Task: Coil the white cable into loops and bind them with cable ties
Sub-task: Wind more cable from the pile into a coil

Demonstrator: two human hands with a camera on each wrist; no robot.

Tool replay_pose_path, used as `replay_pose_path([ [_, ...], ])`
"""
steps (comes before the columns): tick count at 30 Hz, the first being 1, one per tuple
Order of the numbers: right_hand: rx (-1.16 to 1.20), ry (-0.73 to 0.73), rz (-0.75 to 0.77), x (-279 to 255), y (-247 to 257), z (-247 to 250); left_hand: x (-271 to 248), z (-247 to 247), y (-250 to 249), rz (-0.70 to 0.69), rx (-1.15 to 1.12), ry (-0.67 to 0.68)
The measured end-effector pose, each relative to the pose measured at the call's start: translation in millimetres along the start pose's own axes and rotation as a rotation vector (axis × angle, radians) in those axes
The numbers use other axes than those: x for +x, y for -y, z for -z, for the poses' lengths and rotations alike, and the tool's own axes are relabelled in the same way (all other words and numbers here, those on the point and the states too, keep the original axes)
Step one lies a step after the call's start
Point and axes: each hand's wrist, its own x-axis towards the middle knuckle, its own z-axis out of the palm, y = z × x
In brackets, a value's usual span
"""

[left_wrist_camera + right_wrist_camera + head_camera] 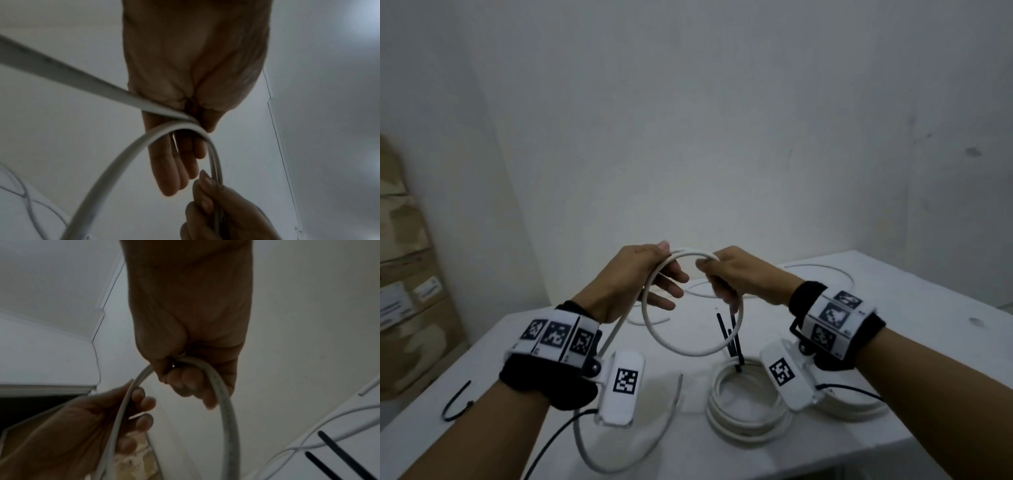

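Both hands hold one loop of the white cable [690, 354] in the air above the white table [928, 325]. My left hand [640, 274] pinches the top of the loop between its thumb and its outstretched fingers. My right hand [726, 274] has its fingers curled round the loop's right side. The cable's tail [585, 442] runs down past my left wrist and curves across the table. In the left wrist view the cable [61, 71] crosses under the left thumb [209, 120]. In the right wrist view the cable [228, 418] passes through the right hand [191, 313].
A coiled white cable [743, 421] lies near the front with black cable ties [732, 339] standing in it. A second coil [859, 409] lies under my right wrist. One black tie [455, 404] lies front left. Loose cable [825, 270] lies at the back. Cardboard boxes [407, 291] stand on the left.
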Motion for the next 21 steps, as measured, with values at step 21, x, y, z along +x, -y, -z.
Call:
replay_pose_path([
  [21,-0.188,-0.183,-0.007,16,-15,-30,-21,38,45,0.073,0.178,-0.184],
])
